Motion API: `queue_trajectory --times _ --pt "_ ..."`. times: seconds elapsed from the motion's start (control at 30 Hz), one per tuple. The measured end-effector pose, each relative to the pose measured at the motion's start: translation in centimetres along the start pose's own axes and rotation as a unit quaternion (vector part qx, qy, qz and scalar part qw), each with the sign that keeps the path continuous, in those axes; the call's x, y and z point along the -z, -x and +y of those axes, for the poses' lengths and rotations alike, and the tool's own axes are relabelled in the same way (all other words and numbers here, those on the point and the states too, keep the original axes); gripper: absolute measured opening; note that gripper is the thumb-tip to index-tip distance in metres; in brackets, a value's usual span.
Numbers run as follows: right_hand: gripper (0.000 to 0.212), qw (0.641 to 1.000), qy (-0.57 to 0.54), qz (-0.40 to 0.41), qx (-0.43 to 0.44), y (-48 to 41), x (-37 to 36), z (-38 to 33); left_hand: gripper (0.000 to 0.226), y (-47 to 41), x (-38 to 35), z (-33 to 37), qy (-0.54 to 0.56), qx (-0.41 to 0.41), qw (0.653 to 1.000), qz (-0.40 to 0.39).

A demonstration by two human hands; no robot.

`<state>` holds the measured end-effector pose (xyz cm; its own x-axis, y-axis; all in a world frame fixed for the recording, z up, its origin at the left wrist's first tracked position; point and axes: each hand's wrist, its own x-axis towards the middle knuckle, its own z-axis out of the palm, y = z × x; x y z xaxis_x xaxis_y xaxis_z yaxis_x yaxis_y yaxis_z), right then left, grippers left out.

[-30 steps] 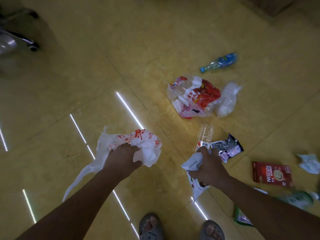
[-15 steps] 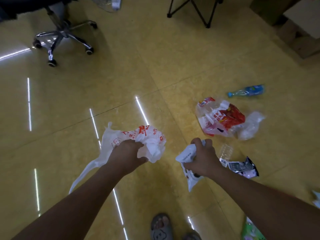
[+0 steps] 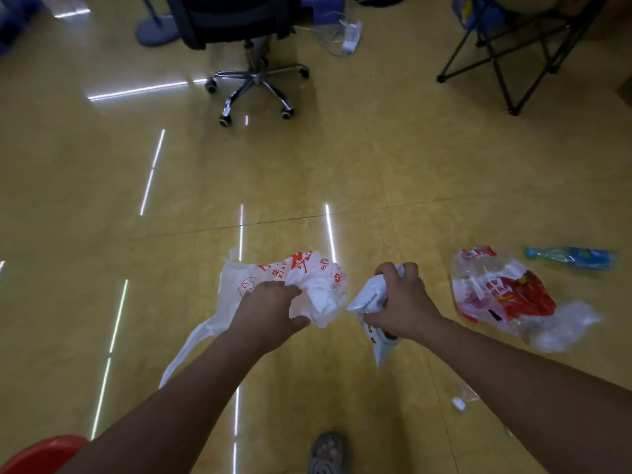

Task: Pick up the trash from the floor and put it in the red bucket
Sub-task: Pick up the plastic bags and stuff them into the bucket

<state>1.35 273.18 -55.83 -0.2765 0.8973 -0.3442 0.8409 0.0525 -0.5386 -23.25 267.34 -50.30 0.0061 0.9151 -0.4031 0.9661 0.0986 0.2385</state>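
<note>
Left hand [image 3: 270, 309] still clutches crumpled white red-printed plastic bag [image 3: 314, 278], right hand [image 3: 400, 302] a crumpled white wrapper [image 3: 369, 295]; red plastic bucket [image 3: 37, 455] enters view, so drop-off likely next.

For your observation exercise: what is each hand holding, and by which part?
The left hand grips the white plastic bag at its bunched middle; the right hand grips a white wrapper round its upper part.

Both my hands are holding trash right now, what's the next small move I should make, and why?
Probably swing both hands toward the red bucket, whose rim shows at the view's lower-left corner. Your left hand grips a crumpled white bag with red print and your right hand grips a white wrapper, so neither can take more.
</note>
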Motion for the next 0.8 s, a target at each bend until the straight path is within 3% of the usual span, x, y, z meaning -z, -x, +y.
queue_trajectory --times 0.43,0.8 --pt "0.081 0.991 0.002 -0.039 0.127 -0.1 -0.8 -12.4 0.06 9.4 3.9 -6.0 0.058 0.106 0.991 0.055" --pt "0.081 0.974 0.039 -0.103 0.199 2.9 -8.4 -24.3 0.055 18.5 3.1 -16.5 0.105 0.172 0.975 0.094"
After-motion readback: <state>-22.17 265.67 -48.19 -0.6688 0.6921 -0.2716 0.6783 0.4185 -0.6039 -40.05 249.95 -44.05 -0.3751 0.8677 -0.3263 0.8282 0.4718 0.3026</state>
